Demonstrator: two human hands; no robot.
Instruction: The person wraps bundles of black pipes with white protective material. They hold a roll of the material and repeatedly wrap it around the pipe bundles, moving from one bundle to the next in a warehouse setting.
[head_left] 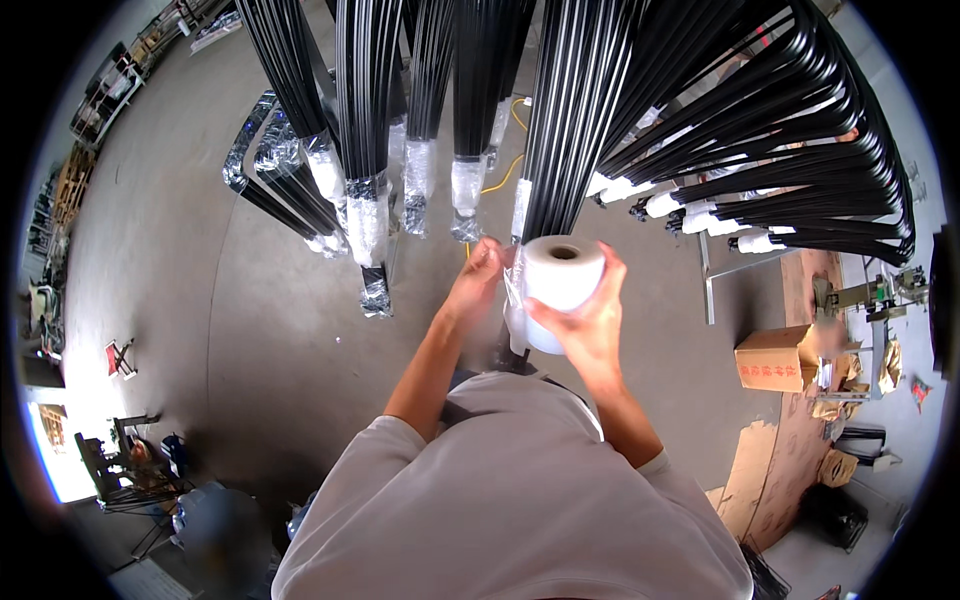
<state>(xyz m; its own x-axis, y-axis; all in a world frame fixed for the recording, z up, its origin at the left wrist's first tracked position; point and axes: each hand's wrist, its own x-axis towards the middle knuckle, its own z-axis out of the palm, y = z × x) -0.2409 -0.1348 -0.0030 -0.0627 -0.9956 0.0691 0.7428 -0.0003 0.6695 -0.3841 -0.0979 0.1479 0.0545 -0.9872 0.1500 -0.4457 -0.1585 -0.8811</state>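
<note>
My right hand (590, 325) is wrapped round a roll of clear stretch film (565, 285), with the cardboard core's hole facing up. A strip of loose film (514, 300) hangs along the roll's left side. My left hand (475, 285) is at that strip, fingers closed together at its upper edge; the fingertips are slightly blurred. Just beyond the roll, a bundle of thin black tubes (575, 120) runs down, its lower end hidden behind the roll and my right hand.
Several black tube bundles (365, 100) hang ahead, their ends wrapped in film. Bent black tubes (800, 120) are racked at the right above a metal stand leg (710, 285). A cardboard box (775, 360) stands at the right. A yellow cord (503, 175) trails behind the bundles.
</note>
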